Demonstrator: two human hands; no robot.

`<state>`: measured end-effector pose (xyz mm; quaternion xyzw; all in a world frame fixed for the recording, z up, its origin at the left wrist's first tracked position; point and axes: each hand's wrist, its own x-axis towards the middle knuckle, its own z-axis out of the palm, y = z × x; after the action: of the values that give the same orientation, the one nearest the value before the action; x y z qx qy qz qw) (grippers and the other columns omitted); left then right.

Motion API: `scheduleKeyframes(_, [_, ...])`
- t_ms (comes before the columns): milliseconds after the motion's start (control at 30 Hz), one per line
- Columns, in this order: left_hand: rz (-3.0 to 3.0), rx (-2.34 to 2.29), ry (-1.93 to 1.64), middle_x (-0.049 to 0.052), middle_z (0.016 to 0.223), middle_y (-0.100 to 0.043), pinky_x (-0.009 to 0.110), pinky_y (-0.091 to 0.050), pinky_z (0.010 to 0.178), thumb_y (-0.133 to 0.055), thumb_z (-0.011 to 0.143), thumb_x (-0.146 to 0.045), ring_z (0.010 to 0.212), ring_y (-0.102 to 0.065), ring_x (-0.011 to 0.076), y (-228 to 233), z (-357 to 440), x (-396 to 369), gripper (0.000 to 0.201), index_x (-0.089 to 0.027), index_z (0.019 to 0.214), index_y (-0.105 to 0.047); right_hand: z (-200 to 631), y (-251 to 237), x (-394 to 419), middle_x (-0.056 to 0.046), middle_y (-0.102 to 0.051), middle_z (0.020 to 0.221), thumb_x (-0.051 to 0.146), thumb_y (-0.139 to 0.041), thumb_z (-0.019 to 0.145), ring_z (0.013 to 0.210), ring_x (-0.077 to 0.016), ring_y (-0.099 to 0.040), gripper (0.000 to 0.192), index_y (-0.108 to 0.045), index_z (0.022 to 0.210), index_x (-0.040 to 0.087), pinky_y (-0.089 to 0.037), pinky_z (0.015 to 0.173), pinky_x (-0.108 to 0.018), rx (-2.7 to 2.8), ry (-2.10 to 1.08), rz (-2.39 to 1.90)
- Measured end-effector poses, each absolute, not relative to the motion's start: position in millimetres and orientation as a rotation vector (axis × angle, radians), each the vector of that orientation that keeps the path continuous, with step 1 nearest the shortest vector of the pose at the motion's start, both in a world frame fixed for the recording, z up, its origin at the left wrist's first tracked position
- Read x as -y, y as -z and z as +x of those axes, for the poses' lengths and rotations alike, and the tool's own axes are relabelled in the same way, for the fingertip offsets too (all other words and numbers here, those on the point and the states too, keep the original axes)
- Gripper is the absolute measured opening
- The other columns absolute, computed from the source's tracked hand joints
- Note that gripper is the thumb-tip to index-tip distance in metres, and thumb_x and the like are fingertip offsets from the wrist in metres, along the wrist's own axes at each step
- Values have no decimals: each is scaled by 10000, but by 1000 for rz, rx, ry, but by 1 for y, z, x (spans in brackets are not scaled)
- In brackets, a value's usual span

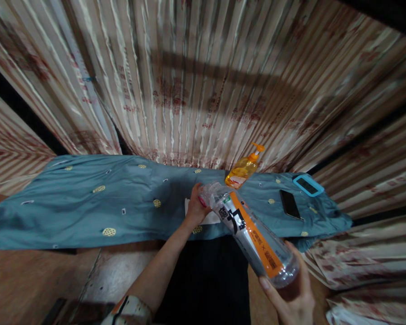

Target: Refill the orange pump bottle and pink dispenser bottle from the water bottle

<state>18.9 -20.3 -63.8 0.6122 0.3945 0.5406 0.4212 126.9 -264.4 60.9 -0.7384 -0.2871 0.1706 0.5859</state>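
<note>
Cradling the tilted bottle's (253, 234) base, the right hand (291, 298) keeps a half-open grip; left hand (196, 208) pinches its neck.

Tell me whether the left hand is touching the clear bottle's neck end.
Touching. In the head view the left hand has its fingers closed around the top of the clear bottle, while the right hand holds its base.

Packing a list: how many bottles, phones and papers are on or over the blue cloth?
Bottles: 2, the clear bottle held in both hands and the orange pump bottle
Phones: 2, black phone, blue-cased phone
White paper: 1
Total: 5
</note>
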Motion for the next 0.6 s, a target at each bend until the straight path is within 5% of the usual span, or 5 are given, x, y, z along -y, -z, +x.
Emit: scheduleKeyframes(600, [1521,-957,-1360,125,1262,-645,521,-507,1048,-945,550,-282,1138,-669,299,67,20,19,1003,-208,1385,-395,135,-52,265,-206,-510,1457,521,-845,568,1321,-409,-502,1070,-432,1462,104,-451,1031,-473,730,-322,-1716])
